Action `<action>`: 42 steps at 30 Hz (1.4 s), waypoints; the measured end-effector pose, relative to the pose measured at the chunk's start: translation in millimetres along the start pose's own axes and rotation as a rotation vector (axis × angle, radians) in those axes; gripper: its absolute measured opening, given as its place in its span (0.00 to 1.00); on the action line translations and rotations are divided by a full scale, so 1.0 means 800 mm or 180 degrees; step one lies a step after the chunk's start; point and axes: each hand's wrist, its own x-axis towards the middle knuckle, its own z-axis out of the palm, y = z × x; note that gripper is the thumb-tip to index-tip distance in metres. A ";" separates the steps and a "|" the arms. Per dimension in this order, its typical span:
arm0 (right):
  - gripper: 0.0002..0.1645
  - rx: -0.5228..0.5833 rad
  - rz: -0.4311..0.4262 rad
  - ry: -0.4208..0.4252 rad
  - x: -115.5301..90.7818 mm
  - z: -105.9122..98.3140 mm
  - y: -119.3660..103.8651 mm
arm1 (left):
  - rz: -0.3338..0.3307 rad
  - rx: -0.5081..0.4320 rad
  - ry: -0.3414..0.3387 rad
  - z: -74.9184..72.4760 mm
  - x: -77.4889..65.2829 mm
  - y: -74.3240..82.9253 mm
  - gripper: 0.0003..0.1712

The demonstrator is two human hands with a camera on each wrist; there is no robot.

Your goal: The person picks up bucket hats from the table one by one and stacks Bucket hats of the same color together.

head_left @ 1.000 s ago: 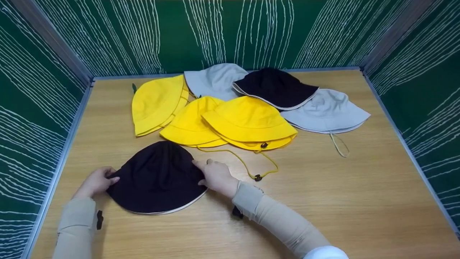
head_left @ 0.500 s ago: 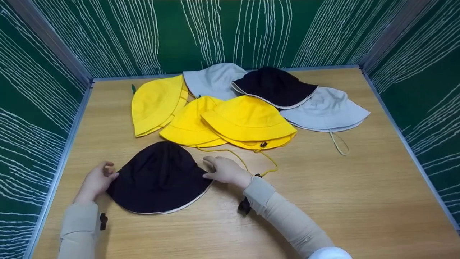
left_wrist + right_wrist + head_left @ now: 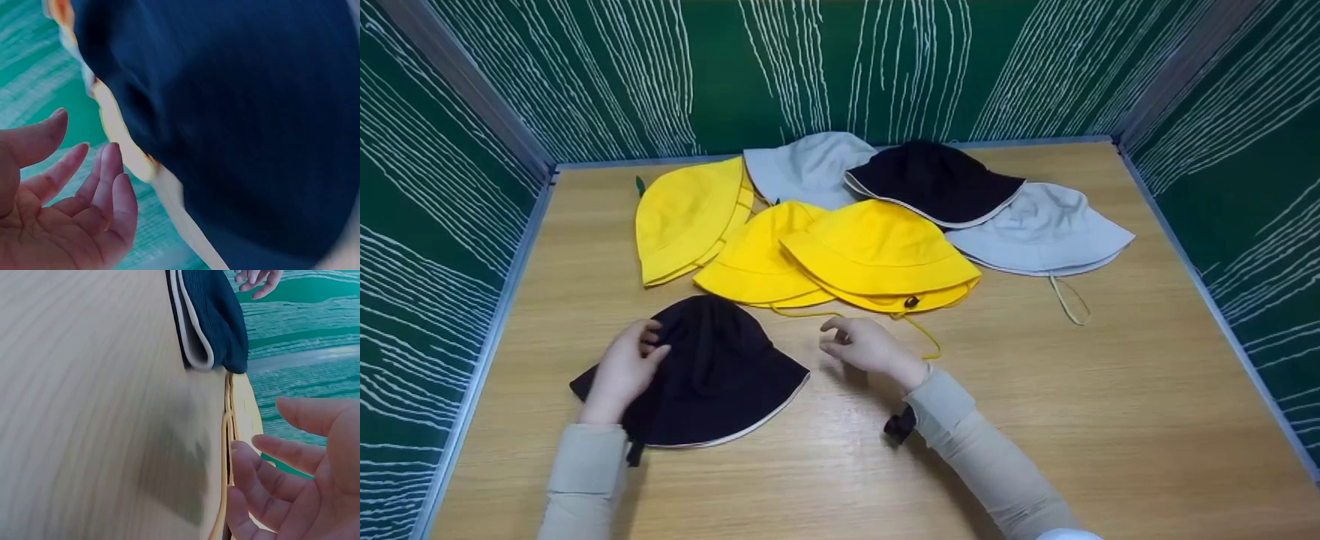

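L hand point(image 3: 624, 367) over the near dark hat point(image 3: 716, 375), thumb apart, fingers loosely bent, nothing held; L wrist view shows fingertips clear of it. R hand point(image 3: 877, 351) above table point(image 3: 1072, 420), just R of same hat, thumb & fingers part-bent w/ gap btwn, also holding nothing. That hat lies front-L. Count: 2 dark incl. other dark hat point(image 3: 934, 184) at back, 3 yellow hats point(image 3: 885, 251), 2 grey hats point(image 3: 1039, 232); 7 visible tot.
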 end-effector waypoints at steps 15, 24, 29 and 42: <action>0.21 0.0652 0.0391 0.0031 -0.038 -0.038 0.056 | 0.0832 -0.0111 -0.0441 0.110 -0.009 0.117 0.13; 0.23 0.1208 0.0532 0.0064 -0.045 -0.068 0.085 | 0.0972 0.0069 -0.1123 0.167 -0.004 0.159 0.18; 0.23 0.1318 0.0703 0.0207 -0.042 -0.096 0.100 | 0.1068 0.0430 -0.1236 0.192 -0.003 0.169 0.22; 0.05 0.4243 0.1252 0.0997 -0.006 -0.177 0.128 | 0.0979 0.1293 -0.1307 0.221 -0.005 0.191 0.40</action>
